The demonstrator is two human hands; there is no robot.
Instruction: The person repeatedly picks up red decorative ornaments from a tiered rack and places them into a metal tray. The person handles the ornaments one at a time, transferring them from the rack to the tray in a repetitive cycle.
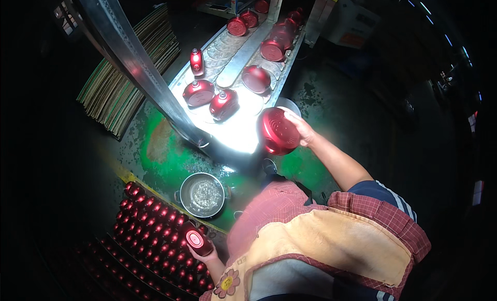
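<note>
My right hand (303,130) grips the edge of a shiny red flat, round flask-like piece (279,133), its broad face turned up, off the near right end of the conveyor. Low on the left, my left hand (208,256) is closed around a second red flask-like piece (198,240), whose oval base with pale rings faces up. It is held just above the rows of similar red pieces (152,213). On the conveyor stand a narrow red piece with a silver top (196,62) and more red pieces (224,104), (256,78).
The conveyor (233,70) runs away from me. A metal post (124,52) rises at its left. A two-handled metal pot (203,195) with clear liquid sits on the green floor. Stacked flat sheets (129,68) stand at far left; a pale box (357,24) is at far right.
</note>
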